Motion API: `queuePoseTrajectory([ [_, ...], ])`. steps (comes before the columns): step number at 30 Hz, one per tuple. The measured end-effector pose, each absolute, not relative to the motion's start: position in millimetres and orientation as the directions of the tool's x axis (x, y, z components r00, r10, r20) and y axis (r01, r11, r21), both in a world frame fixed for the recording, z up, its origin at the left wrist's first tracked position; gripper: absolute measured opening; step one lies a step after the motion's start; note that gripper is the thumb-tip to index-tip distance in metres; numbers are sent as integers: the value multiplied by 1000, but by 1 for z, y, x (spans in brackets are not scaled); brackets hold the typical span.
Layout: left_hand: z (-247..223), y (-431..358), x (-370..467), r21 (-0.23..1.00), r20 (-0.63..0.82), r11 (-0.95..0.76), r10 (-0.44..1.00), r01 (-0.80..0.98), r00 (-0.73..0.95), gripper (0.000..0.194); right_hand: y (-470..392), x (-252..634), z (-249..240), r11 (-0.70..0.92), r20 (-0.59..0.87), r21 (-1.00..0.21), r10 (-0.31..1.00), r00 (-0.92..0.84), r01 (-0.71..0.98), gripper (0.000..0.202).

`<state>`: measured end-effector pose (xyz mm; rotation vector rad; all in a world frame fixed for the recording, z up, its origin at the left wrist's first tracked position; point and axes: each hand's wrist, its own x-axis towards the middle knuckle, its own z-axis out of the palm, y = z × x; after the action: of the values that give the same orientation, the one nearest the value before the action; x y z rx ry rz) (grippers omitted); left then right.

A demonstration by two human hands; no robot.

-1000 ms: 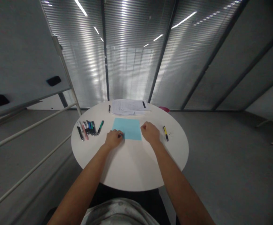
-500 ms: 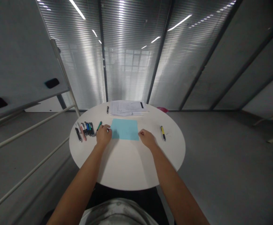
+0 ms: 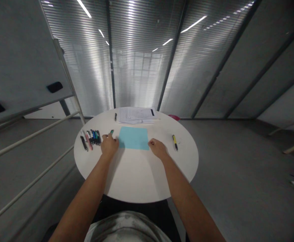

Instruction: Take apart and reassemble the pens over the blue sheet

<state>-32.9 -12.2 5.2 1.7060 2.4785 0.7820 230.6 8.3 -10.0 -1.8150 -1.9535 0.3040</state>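
A light blue sheet of paper [image 3: 134, 137] lies flat on the round white table [image 3: 139, 181]. My left hand [image 3: 109, 146] is at the sheet's left edge, its fingers bent over a green pen [image 3: 112, 131]. Only the pen's far end shows beyond the fingers; the rest is hidden under the hand. Against the sheet's right edge rests my right hand [image 3: 157, 147], curled closed, with nothing visible in its fingers. Left of my left hand, several pens and markers [image 3: 93, 137] lie side by side, among them black, blue and pink ones.
Printed papers [image 3: 136, 115] are stacked at the table's far side, with a dark pen [image 3: 115, 117] beside them. A yellow and black pen [image 3: 175, 143] lies on the right. A whiteboard on a frame [image 3: 23, 60] stands at left; blinds [image 3: 137, 74] cover the glass behind.
My left hand's fingers have come over the green pen, and its visible end has shifted to the right. My right hand and the blue sheet have stayed in place.
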Motion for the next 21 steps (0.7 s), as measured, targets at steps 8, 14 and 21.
queuePoseTrajectory([
  [8, 2, -14, -37, 388, 106, 375, 889, 842, -445, 36, 6, 229, -8, 112, 169, -454, 985, -38, 884, 22],
  [14, 2, -12, -40, 403, 84, 388, 886, 829, -456, 36, 7, 231, -11, 123, 178, -454, 983, -45, 882, 21],
  [21, -4, 0, -49, 649, 169, 225, 889, 727, -426, 29, 8, 231, -11, 132, 191, -469, 980, -46, 873, 20],
])
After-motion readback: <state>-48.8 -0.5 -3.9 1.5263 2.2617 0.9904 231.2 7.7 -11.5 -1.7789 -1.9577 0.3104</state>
